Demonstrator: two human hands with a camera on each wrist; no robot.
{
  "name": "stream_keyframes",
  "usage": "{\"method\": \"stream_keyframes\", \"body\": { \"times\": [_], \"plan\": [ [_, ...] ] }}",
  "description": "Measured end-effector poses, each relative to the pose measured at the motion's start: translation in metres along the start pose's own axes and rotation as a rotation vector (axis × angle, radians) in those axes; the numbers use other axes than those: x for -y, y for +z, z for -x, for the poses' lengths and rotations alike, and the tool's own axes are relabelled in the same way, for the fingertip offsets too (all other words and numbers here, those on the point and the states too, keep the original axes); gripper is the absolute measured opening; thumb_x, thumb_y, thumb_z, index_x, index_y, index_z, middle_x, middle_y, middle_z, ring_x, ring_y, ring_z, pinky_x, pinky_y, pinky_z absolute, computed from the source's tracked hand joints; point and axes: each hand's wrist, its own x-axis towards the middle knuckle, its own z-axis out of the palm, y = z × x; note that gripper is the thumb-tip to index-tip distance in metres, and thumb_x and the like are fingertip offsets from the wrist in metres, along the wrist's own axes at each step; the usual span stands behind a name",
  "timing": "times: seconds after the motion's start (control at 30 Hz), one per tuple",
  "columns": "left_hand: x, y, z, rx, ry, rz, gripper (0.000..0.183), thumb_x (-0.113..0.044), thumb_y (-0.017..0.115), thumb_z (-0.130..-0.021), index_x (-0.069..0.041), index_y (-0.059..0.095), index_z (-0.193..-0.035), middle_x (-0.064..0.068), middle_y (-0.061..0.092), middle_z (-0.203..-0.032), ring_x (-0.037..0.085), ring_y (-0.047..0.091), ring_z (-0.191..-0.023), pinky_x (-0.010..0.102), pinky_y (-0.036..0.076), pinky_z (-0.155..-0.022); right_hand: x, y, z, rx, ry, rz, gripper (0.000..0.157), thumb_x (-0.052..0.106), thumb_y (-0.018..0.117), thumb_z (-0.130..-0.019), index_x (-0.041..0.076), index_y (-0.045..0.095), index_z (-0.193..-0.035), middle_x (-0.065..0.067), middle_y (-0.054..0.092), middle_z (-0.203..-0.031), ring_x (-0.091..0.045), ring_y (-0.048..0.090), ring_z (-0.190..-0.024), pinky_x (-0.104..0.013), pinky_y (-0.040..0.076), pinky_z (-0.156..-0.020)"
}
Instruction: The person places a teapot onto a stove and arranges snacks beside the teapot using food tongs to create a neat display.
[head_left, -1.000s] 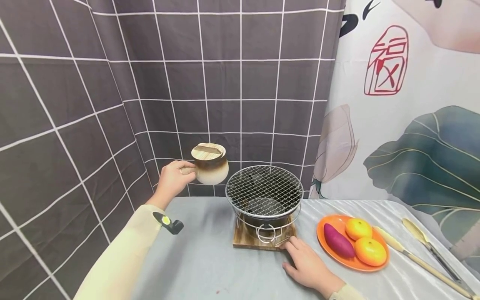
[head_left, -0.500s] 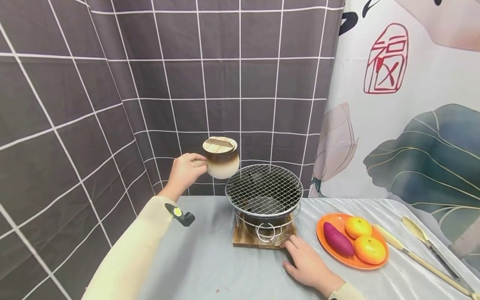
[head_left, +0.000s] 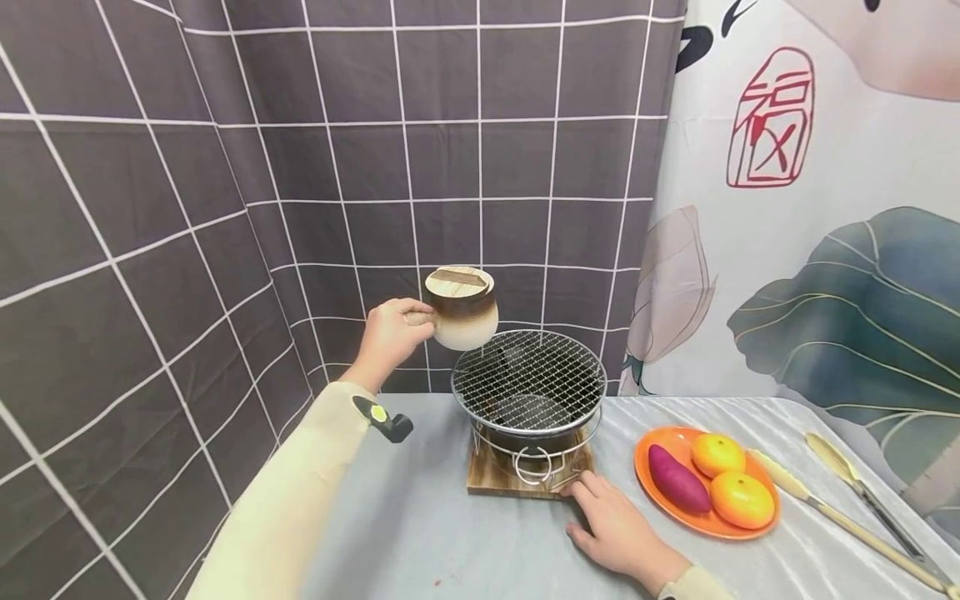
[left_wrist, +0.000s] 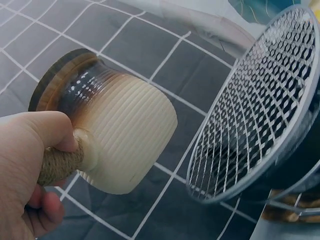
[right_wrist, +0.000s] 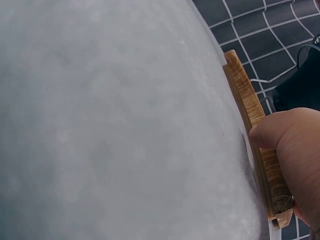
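Behind everything, a dark curtain (head_left: 517,158) with white grid lines; more to the right, a pale curtain (head_left: 825,308) with a lotus pattern. Below, a cloth-covered table (head_left: 420,533), light grey and glossy. Standing on it, a round charcoal grill (head_left: 502,440), with the wire mesh grate (left_wrist: 255,110) already laid on top; by judgement, this part of the work finished. Under the grill, as its base, a wooden board (head_left: 483,475). To the right, an orange plate (head_left: 693,525) and, beyond it, probably a pair of long tongs (head_left: 832,459), both apart from the hands and seemingly without role in the present step.

Right hand (head_left: 611,525): relaxed, grasping nothing visible, with fingertips resting at the near right corner of the board, perhaps for steadying. Left hand (head_left: 393,337): grasping a small ceramic pot (head_left: 467,327), held in the air near the left side of the grate, roughly upright and not touching it. Lifting done, therefore; setting down not yet done, and probably the main thing left. On the pot, in place, a wooden lid (head_left: 457,282).

On the plate, a purple sweet potato (head_left: 678,479) and two mandarins (head_left: 742,500), touched by neither hand. Smallest, a rope-wound handle (left_wrist: 62,165) on the pot's side, between left thumb and fingers; by appearance, a secure hold.
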Motion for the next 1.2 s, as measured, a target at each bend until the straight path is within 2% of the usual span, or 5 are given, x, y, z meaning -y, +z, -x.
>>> {"method": "stream_keyframes", "body": {
  "times": [0.53,0.8,1.2],
  "plan": [
    [-0.017,0.025,-0.010,0.001,0.013,0.037,0.022,-0.017,0.071,-0.075,-0.013,0.080,-0.095,0.010,0.073,-0.104,0.025,0.065,-0.091,0.041,0.054,-0.081,-0.001,0.000,0.000,-0.011,-0.003,0.014,0.041,0.025,0.083,-0.071,0.017,0.063,-0.107,0.011,0.048,-0.097,-0.011,0.052,-0.090,-0.036,0.049,-0.078],
    [-0.016,0.036,-0.007,0.018,-0.031,0.042,0.023,-0.017,0.071,-0.077,-0.012,0.079,-0.098,0.006,0.077,-0.102,0.025,0.069,-0.093,0.041,0.055,-0.083,0.002,0.001,0.001,-0.011,-0.008,0.004,0.041,0.024,0.083,-0.072,0.017,0.064,-0.107,0.009,0.052,-0.098,-0.010,0.053,-0.091,-0.036,0.050,-0.079],
    [-0.010,0.057,-0.003,0.008,-0.015,0.052,0.025,-0.017,0.071,-0.075,-0.013,0.079,-0.098,0.009,0.073,-0.101,0.026,0.066,-0.091,0.041,0.054,-0.082,0.004,0.000,0.002,-0.027,-0.003,0.007,0.042,0.023,0.083,-0.071,0.017,0.064,-0.108,0.009,0.052,-0.098,-0.011,0.054,-0.092,-0.036,0.050,-0.080]
  ]
}}
